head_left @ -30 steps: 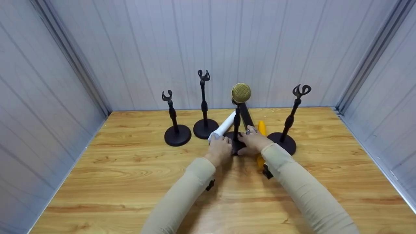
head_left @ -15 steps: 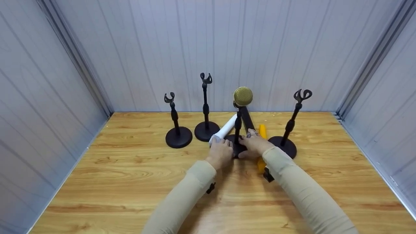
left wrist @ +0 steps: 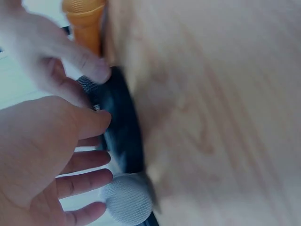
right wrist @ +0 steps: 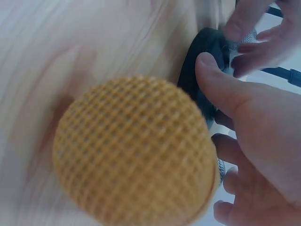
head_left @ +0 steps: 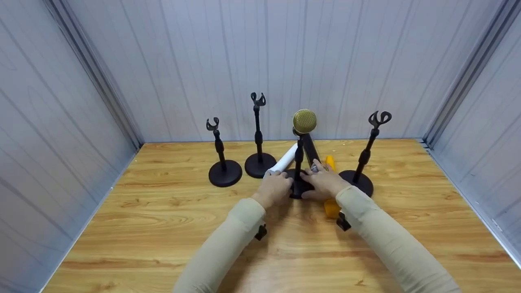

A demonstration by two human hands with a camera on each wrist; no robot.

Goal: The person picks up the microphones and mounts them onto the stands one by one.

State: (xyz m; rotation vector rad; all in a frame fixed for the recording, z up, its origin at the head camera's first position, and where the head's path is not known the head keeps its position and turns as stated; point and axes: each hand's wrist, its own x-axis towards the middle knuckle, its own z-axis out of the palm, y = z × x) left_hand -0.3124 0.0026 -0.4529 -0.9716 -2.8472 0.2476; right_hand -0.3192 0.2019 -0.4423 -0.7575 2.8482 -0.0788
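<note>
In the head view, a gold-headed microphone (head_left: 304, 121) sits in the clip of a black desk microphone stand (head_left: 299, 156). My left hand (head_left: 274, 189) is at the left side of its round base (left wrist: 120, 127), thumb against the edge and the other fingers loosely extended. Opposite it, my right hand (head_left: 325, 183) has its thumb (right wrist: 209, 63) on the base, fingers loose behind. A white microphone (head_left: 285, 158) lies beyond the left hand, its grey grille (left wrist: 127, 200) close to those fingertips. Behind the stand lies a black microphone (head_left: 311, 149), partly hidden by the right hand.
An orange microphone (head_left: 332, 209) lies under the right wrist, its grille (right wrist: 136, 150) large in the right wrist view. Two stands with bare clips, a short one (head_left: 225, 173) and a taller one (head_left: 259, 165), stand left. Another bare stand (head_left: 365, 156) leans at right. Panel walls (head_left: 195, 69) surround the wooden table.
The right hand has shifted slightly right and its fingers have loosened at the base. The left hand has eased slightly left. The stand with the gold-headed microphone stays upright; the camera view shifts slightly.
</note>
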